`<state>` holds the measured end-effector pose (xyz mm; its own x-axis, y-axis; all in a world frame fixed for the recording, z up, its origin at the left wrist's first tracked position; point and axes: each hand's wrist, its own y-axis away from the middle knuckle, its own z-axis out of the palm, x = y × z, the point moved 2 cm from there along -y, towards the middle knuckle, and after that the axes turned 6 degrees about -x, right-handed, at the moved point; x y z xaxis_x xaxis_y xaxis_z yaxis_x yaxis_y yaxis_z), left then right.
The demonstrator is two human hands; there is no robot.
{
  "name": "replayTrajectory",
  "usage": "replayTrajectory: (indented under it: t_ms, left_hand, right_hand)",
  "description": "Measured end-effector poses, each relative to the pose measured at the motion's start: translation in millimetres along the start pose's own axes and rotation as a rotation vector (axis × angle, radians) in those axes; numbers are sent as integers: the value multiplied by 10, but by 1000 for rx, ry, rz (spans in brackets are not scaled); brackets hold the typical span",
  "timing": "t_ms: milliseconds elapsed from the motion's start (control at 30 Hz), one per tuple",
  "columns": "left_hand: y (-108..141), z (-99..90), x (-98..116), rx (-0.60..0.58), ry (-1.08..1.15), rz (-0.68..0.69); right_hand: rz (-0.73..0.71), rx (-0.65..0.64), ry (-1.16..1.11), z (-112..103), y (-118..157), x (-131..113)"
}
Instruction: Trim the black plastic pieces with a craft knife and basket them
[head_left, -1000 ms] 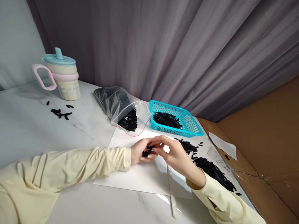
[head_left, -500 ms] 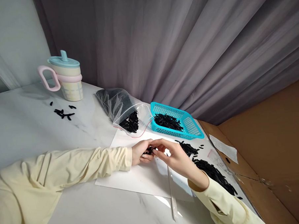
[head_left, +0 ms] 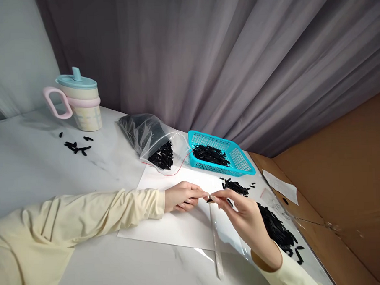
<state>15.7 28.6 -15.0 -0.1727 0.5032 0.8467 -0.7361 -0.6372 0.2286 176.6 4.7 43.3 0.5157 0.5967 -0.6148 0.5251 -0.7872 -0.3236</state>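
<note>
Above the white sheet of paper (head_left: 168,227), my left hand (head_left: 184,196) is palm down with its fingers curled in and the index finger pointing right. What lies in its palm is hidden. A black sunflower seed (head_left: 209,200) sits between the fingertips of both hands. My right hand (head_left: 243,213) pinches it between thumb and index finger, its other fingers bent. Just right of my right hand lies a large heap of black sunflower seeds (head_left: 277,227). Behind the hand is a smaller heap (head_left: 235,186).
Behind the hands lie an open clear zip bag (head_left: 145,134) of seeds and a turquoise basket (head_left: 241,159) with seeds. A lidded cup (head_left: 83,103) stands back left near several loose seeds (head_left: 77,148). A pale strip (head_left: 217,246) lies in front; cardboard (head_left: 346,186) borders the right.
My left hand has turned over from cupping seeds to palm down, and its index finger now reaches toward the right hand. My right hand has moved slightly right and down, with a seed at its fingertips.
</note>
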Motion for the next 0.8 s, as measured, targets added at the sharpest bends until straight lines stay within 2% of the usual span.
replayTrajectory:
  t_ms: [167, 300, 433, 633, 800]
  left_hand:
    - [46, 100, -52, -65, -90, -26]
    - [72, 186, -100, -4, -194, 15]
    - [73, 198, -121, 62, -246, 24]
    - [44, 145, -128, 70, -275, 4]
    - [59, 173, -96, 76, -319, -15]
  right_hand:
    - [193, 124, -160, 102, 345, 148]
    - [284, 181, -323, 196, 404, 187]
    - [269, 212, -311, 209, 400, 174]
    - [192, 222, -262, 234, 431, 161]
    - [111, 273, -156, 260, 455, 184]
